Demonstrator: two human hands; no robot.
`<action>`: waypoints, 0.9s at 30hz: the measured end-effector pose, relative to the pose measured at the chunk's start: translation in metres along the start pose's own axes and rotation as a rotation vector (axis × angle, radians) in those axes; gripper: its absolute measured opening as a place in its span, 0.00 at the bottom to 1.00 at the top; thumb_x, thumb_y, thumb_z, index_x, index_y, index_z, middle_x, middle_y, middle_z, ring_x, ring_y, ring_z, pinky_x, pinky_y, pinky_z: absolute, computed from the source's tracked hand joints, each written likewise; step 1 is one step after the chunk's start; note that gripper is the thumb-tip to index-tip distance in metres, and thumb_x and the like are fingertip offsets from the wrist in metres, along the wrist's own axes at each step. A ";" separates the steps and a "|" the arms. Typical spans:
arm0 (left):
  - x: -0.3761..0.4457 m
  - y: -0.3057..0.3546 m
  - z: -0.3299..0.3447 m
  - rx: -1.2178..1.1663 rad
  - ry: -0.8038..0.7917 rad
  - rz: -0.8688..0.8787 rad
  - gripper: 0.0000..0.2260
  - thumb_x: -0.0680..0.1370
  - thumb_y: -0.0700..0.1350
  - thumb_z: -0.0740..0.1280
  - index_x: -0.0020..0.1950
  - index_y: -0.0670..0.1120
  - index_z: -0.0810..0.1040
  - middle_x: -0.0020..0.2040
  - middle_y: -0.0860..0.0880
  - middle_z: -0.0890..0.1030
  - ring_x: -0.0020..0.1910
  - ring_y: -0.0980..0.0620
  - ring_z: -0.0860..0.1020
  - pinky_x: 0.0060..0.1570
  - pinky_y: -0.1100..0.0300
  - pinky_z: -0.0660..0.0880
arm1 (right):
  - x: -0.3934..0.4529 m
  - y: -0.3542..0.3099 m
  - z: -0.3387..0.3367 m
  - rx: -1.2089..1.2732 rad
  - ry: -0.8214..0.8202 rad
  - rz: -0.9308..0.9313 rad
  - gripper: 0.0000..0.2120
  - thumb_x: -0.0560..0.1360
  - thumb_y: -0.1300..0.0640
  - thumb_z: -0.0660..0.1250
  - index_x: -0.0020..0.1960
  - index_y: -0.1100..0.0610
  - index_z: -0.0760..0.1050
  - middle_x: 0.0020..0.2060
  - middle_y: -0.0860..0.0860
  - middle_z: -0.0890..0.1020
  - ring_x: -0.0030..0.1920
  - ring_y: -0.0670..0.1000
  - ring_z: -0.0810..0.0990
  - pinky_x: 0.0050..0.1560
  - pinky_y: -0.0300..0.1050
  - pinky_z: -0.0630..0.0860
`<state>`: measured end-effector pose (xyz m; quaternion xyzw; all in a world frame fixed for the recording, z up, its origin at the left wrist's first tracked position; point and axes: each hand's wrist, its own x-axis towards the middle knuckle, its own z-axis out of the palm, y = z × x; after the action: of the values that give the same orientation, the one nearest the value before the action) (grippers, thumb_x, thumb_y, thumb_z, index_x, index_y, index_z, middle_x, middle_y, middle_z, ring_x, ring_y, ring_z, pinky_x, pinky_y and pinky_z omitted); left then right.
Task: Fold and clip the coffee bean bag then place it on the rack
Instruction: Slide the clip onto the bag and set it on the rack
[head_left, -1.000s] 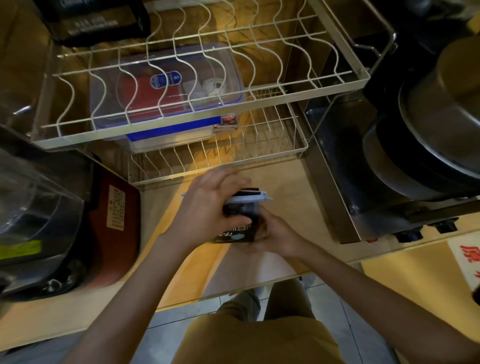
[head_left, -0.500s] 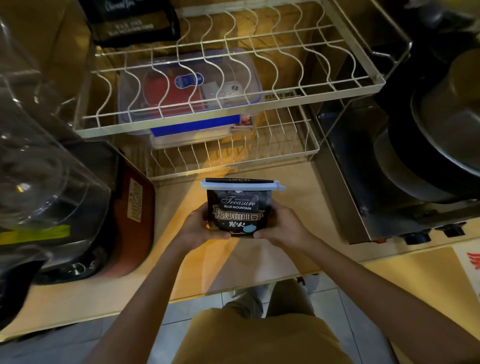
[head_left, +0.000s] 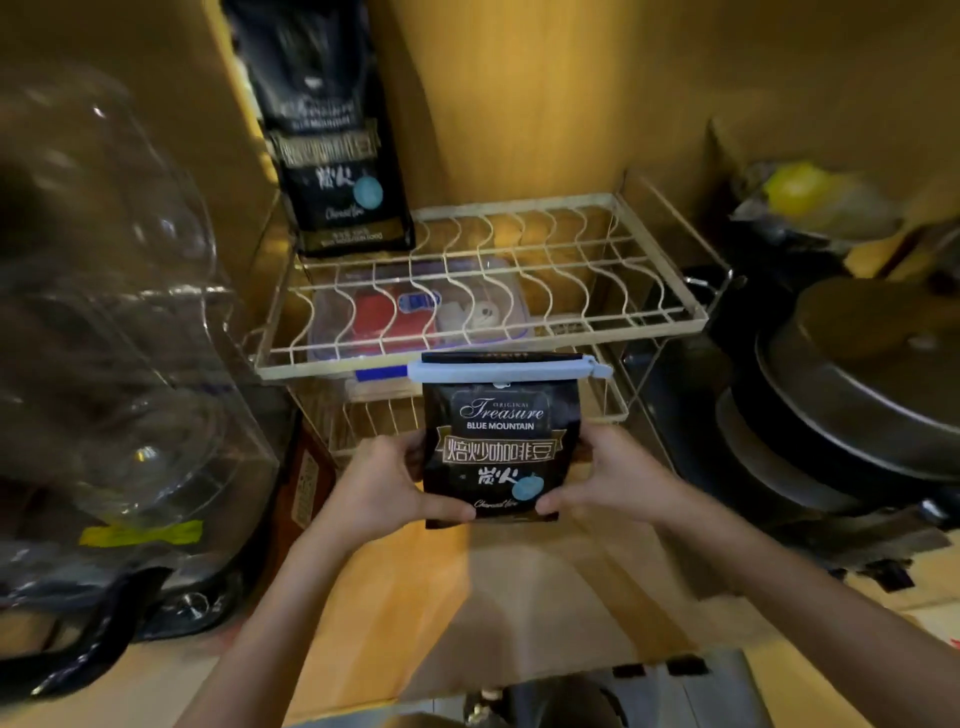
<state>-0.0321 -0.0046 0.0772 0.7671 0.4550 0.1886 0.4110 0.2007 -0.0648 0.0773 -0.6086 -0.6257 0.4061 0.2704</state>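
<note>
Gripping clipped coffee bag (head_left: 500, 452) upright, left hand (head_left: 382, 486), right hand (head_left: 610, 480); rack (head_left: 519, 364) behind, second bag (head_left: 332, 156) on top tier

A second black coffee bag (head_left: 332, 130) stands upright at the back left of the upper shelf. A clear plastic box (head_left: 415, 312) with red contents lies on the lower shelf. At the left is a transparent glass jug (head_left: 104, 312). At the right, dark metal pans (head_left: 857, 395) are stacked, with something yellow (head_left: 795, 187) behind them
</note>
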 end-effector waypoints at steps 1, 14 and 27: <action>0.001 0.011 -0.009 0.013 0.008 0.028 0.24 0.56 0.45 0.80 0.43 0.61 0.71 0.41 0.65 0.76 0.41 0.77 0.74 0.39 0.81 0.70 | 0.001 -0.011 -0.009 -0.031 -0.001 -0.018 0.29 0.60 0.60 0.78 0.58 0.53 0.70 0.51 0.45 0.78 0.54 0.46 0.76 0.55 0.39 0.75; 0.037 0.128 -0.113 -0.036 0.109 0.210 0.19 0.57 0.48 0.77 0.45 0.54 0.77 0.46 0.56 0.81 0.45 0.60 0.79 0.44 0.64 0.75 | 0.030 -0.127 -0.112 0.012 0.089 -0.252 0.22 0.63 0.64 0.75 0.51 0.46 0.73 0.47 0.39 0.80 0.47 0.32 0.78 0.42 0.27 0.74; 0.108 0.153 -0.126 0.041 0.369 0.221 0.25 0.62 0.44 0.77 0.56 0.42 0.76 0.49 0.50 0.79 0.46 0.55 0.76 0.39 0.70 0.72 | 0.097 -0.132 -0.145 0.233 0.292 -0.289 0.31 0.64 0.69 0.73 0.62 0.55 0.67 0.54 0.51 0.79 0.54 0.48 0.79 0.45 0.38 0.80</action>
<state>0.0231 0.1075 0.2657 0.7730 0.4394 0.3604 0.2821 0.2386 0.0653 0.2488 -0.5296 -0.6095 0.3406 0.4817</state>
